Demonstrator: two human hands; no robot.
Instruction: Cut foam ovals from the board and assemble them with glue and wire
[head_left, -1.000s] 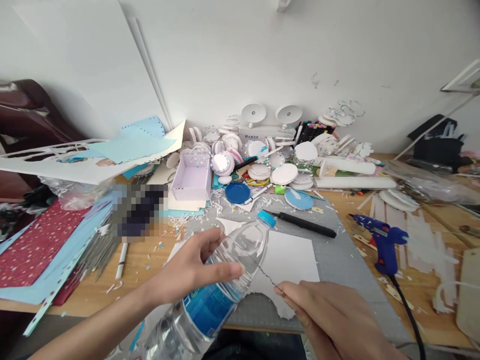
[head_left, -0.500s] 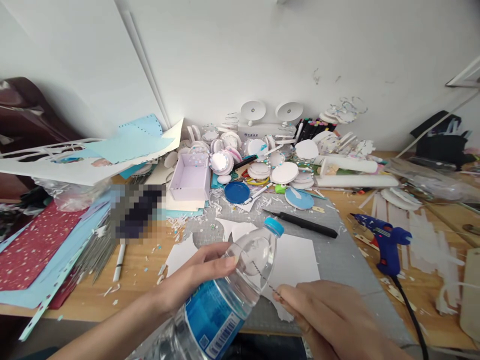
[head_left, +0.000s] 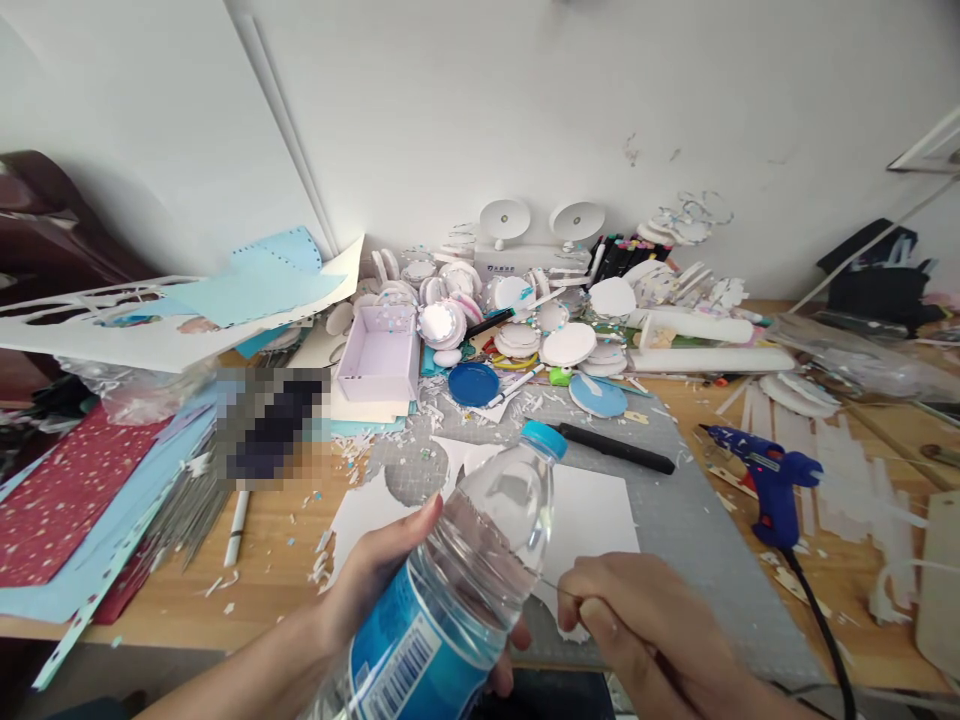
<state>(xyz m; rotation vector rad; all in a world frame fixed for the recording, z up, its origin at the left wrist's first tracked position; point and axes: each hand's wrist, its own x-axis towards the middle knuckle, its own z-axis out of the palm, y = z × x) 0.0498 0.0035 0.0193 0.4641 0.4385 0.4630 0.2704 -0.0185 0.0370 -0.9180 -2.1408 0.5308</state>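
A clear plastic bottle (head_left: 517,495) with a blue cap (head_left: 544,440) and a blue label (head_left: 420,650) leans up and to the right in front of me. My left hand (head_left: 386,560) is wrapped round its body, thumb on the near upper side and fingertips showing beneath. A thin dark wire (head_left: 549,583) runs from the bottle's right side to my right hand (head_left: 637,620), whose fingers pinch it. A dark line crosses the bottle below its shoulder, seemingly the same wire. White paper (head_left: 592,510) with cut-outs lies behind the bottle.
On the grey cutting mat (head_left: 675,510) lies a black-handled tool (head_left: 619,448). A blue glue gun (head_left: 776,480) with its cable is at right. Further back are a lilac box (head_left: 379,355), a blue lid (head_left: 473,384) and piled white discs (head_left: 568,345). Coloured paper (head_left: 67,490) covers the left side.
My left hand has slid down and left along the bottle, its thumb now off the shoulder. The bottle has turned slightly. My right hand has shifted a little, still pinching the wire.
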